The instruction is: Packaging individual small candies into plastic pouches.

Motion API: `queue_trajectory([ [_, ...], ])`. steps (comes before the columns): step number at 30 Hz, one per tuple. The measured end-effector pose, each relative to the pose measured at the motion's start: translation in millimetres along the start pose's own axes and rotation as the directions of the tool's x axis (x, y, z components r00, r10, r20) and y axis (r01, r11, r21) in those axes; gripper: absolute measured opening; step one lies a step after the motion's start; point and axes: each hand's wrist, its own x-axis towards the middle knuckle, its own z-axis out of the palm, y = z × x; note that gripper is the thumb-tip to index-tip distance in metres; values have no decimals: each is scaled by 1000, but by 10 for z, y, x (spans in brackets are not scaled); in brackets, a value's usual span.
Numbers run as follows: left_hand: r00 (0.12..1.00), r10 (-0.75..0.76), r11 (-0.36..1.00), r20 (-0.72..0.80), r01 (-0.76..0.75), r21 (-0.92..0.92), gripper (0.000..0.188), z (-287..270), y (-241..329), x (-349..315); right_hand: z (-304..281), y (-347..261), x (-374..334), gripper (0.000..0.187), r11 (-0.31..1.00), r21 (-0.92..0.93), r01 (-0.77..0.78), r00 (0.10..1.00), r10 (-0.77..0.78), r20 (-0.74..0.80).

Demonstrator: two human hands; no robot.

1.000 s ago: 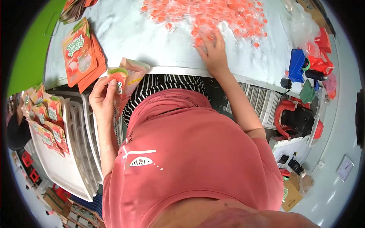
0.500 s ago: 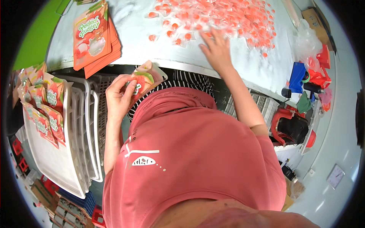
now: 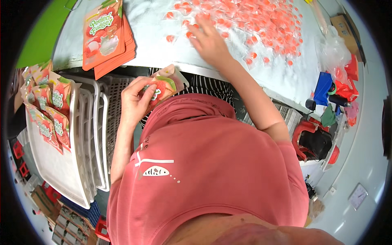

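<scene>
My left hand is closed on a red and green printed candy pouch, held at the table's front edge with its pale upper end gaping away from me. My right hand reaches over the table with its fingers apart, its tips among the loose wrapped candies at the left side of the heap. Small and round, the red candies sit in clear wrappers, thickly heaped at the back and scattered toward the front. To the left, a stack of flat pouches of the same print overhangs the table edge.
Several filled pouches lie on the top white tray of a stack at my left. A white cloth-like surface covers the table. At the right are a clear plastic bag, a blue object and a red-and-black bag.
My right hand has moved left across the candies, and some of them now lie farther left and nearer. The left hand keeps its hold on the pouch. The whole view has shifted slightly.
</scene>
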Motion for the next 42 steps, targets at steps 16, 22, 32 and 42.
queue_trajectory([
  [16, 988, -155, 988, 14, 156, -20, 16, -76, -55, -80, -128, 471, 367, 34, 982, -120, -149, 986, 157, 64],
  [22, 989, -143, 989, 33, 144, -30, 16, -47, -143, -50, 71, 360, 869, 24, 990, -92, 110, 993, -113, -28],
  [32, 987, -160, 987, -3, 160, -33, 17, -76, -135, -124, 117, 494, 965, 36, 995, -98, 29, 984, -12, 176],
  [42, 992, -125, 990, 21, 126, -62, 16, -35, -181, -36, -261, 637, 574, 21, 980, -88, 177, 984, -178, -2],
])
